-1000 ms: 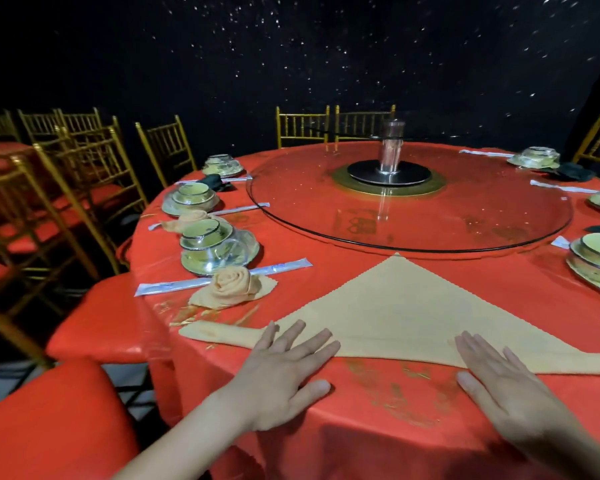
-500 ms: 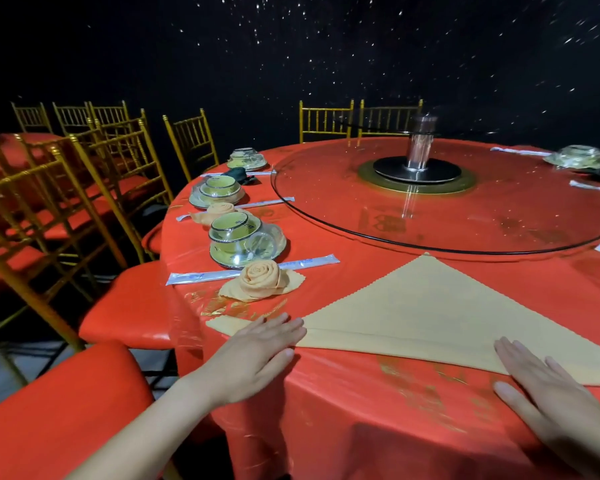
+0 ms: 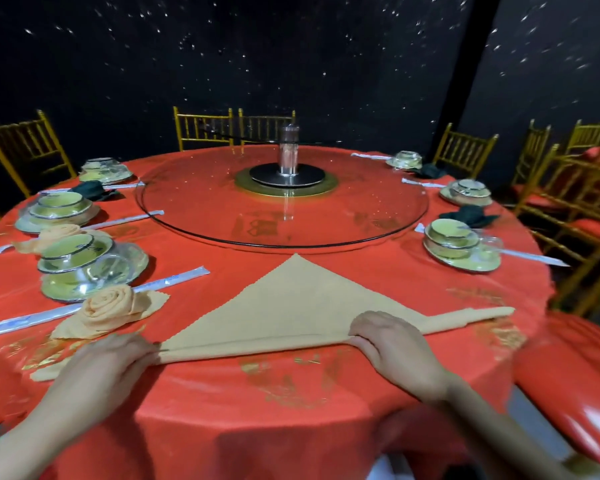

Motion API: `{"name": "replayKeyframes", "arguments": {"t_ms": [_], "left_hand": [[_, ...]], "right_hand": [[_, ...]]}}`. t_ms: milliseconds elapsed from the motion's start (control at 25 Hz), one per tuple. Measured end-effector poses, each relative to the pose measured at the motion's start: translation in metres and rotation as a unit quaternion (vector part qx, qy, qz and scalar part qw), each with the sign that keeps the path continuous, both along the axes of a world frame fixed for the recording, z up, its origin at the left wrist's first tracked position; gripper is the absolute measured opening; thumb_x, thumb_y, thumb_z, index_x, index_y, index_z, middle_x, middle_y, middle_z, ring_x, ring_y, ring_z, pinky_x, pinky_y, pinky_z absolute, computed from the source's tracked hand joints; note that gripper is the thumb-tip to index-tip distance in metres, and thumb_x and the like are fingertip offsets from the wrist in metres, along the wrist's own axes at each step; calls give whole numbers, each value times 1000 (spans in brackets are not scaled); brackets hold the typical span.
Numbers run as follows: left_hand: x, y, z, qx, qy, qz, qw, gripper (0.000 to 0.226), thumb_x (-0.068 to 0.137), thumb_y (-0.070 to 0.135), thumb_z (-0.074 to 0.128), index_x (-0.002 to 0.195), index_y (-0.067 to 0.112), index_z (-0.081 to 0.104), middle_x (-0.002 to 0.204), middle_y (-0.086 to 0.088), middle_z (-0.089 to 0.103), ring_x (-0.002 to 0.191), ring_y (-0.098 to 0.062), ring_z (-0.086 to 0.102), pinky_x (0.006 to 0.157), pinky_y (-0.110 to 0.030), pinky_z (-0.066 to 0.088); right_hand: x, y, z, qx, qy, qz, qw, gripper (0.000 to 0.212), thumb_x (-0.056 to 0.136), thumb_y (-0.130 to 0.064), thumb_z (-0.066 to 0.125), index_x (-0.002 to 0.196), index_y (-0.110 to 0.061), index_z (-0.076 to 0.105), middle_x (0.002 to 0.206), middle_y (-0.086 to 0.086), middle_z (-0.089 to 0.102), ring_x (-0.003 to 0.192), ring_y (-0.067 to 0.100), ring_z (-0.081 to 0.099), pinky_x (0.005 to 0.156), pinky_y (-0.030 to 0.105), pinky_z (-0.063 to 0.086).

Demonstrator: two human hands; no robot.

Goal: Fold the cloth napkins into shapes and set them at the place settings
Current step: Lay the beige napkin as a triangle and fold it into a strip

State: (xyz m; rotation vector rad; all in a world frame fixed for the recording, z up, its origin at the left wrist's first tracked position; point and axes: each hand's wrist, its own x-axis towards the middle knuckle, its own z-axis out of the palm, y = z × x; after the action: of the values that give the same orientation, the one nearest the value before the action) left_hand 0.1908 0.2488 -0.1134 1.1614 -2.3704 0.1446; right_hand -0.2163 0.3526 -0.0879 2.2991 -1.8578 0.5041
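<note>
The tan napkin (image 3: pixel 291 306) lay on the bench (image 3: pixel 291 410) in the lower middle of the frame, folded to a triangle with its tip toward the glass turntable (image 3: pixel 222 202). Its long near edge was rolled up into a narrow band. The left hand (image 3: pixel 108 365) lay over the left part of this band with bent fingers that gripped it, and a short end of the cloth showed out at the lower left of the hand. The right hand (image 3: pixel 392 344) gripped the band more to the right, its fingers curled over the roll, and the thin right end of the cloth reached on toward the right edge of the bench.

Just left of the triangle stood a rose-shaped napkin (image 3: pixel 111 306), touching a long wrapped chopstick packet (image 3: pixel 174 278). Behind it, at the left of the frame, a plate (image 3: pixel 132 268) carried a green bowl (image 3: pixel 73 247) and a clear glass cup (image 3: pixel 113 268) on its side. A second rose napkin (image 3: pixel 54 233) lay just behind that bowl. More plates with bowls stood around the bench, and dark napkins lay by some, one at the upper left (image 3: pixel 90 188) and one at the right (image 3: pixel 471 214). What was inside the bowls I could not tell. A metal cylinder (image 3: pixel 289 154) stood at the centre of the turntable, and gold chairs (image 3: pixel 203 128) ringed the bench.
</note>
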Motion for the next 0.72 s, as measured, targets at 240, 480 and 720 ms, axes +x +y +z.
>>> {"name": "replayKeyframes", "arguments": {"t_ms": [240, 480, 720], "left_hand": [[-8, 4, 14, 129, -3, 108, 986, 12, 83, 24, 70, 86, 36, 70, 87, 11, 68, 84, -23, 68, 64, -33, 46], [-29, 3, 29, 100, -16, 128, 987, 17, 81, 28, 67, 97, 24, 71, 95, 5, 65, 91, -27, 64, 70, -35, 47], [-176, 47, 30, 118, 39, -108, 986, 59, 85, 41, 21, 123, 17, 60, 131, 1, 58, 124, -16, 51, 106, -25, 35]], "right_hand": [[1, -4, 2, 5, -35, -19, 999, 32, 89, -41, 39, 82, -26, 66, 77, -12, 65, 76, 14, 63, 73, 31, 44], [-1, -16, -4, 40, -94, -58, 993, 8, 89, -33, 59, 92, -26, 64, 94, -13, 60, 94, 10, 56, 80, 26, 34], [-2, -19, -8, 43, -111, -69, 990, 4, 83, -29, 68, 86, -26, 69, 90, -15, 56, 94, 11, 56, 83, 27, 42]]}}
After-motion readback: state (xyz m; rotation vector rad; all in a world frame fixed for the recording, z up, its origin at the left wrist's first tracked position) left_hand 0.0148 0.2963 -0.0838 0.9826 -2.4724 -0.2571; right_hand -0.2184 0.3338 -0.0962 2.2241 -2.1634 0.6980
